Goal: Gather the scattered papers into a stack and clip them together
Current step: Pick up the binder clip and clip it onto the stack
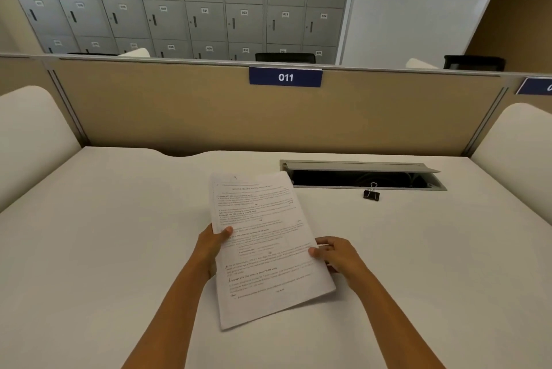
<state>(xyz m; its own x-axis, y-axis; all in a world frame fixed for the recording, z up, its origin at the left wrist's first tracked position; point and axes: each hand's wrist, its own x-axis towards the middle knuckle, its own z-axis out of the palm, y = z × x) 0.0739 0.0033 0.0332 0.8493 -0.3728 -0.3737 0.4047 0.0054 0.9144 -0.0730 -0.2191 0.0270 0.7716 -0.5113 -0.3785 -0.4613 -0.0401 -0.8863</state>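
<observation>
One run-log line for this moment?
papers: stacked | left hand: grips papers | right hand: grips papers | binder clip: on desk, untouched

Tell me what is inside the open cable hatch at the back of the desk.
Inside the cable hatch only dark space and faint loops of what look like cables show. Its raised lid and shadow hide the rest.

White counter (119, 219) backed by tan partition (179, 111) bearing blue sign (285, 77) "011"; grey numbered lockers (179, 1) stand behind.
</observation>
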